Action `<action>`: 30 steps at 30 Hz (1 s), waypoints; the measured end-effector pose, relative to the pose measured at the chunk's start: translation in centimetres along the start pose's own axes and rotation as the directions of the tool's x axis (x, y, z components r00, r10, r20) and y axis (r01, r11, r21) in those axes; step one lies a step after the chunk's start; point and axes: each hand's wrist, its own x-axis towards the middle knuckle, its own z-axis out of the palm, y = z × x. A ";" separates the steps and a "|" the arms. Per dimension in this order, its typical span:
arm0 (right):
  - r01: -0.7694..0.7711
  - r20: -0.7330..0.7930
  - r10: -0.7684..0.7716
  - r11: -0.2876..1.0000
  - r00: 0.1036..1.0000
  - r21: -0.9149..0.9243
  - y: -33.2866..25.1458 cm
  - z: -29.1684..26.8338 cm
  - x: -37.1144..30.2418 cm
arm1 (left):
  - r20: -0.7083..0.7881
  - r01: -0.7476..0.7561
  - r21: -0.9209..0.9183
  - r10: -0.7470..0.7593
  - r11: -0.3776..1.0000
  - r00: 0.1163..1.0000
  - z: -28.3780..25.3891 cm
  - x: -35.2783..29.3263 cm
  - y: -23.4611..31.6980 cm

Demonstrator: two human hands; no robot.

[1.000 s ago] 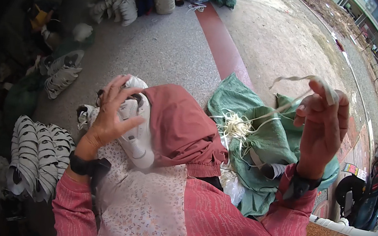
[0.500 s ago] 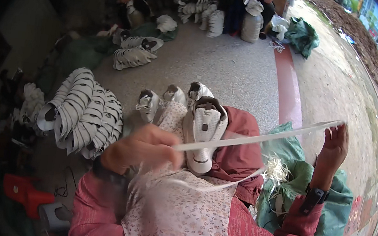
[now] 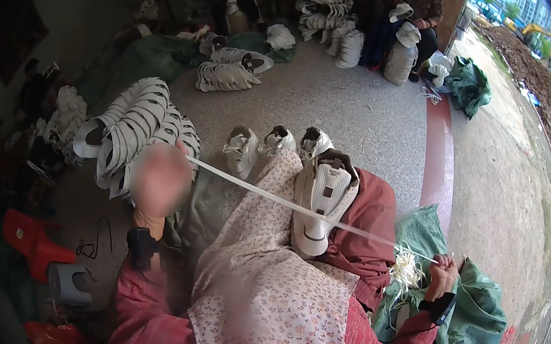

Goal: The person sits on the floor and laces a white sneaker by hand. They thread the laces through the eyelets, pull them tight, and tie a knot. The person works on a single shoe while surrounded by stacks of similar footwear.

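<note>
A flat white shoelace (image 3: 272, 196) is stretched between my two hands, slanting down to the right. My left hand (image 3: 161, 182), raised at the left and partly smeared, is closed on one end. Lower, on the right, my right hand (image 3: 443, 275) pinches the other end. The lace crosses in front of a white-and-grey shoe (image 3: 325, 195) with a dark lining, which rests toe toward me on my red-trousered leg. No lace shows across its tongue. A flowered apron (image 3: 274, 295) covers my lap.
Several finished-looking shoes, one a white shoe (image 3: 241, 151), stand beyond my knees. Nested shoe uppers (image 3: 149, 132) are stacked at left. A bundle of white laces (image 3: 408, 269) lies by a green sack (image 3: 474, 320). A red stool (image 3: 33, 242) stands lower left. Two people sit at the back.
My left hand has moved left and up, while my right hand has come down and left. The lace now slopes down to the right, and its hanging loop no longer shows. The view has shifted.
</note>
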 end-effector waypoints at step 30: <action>0.508 0.331 -0.495 0.279 0.803 -0.815 -12.6 8.6 3.9 | 0.005 -0.046 0.882 0.089 0.468 0.996 -3.0 12.8 -9.3</action>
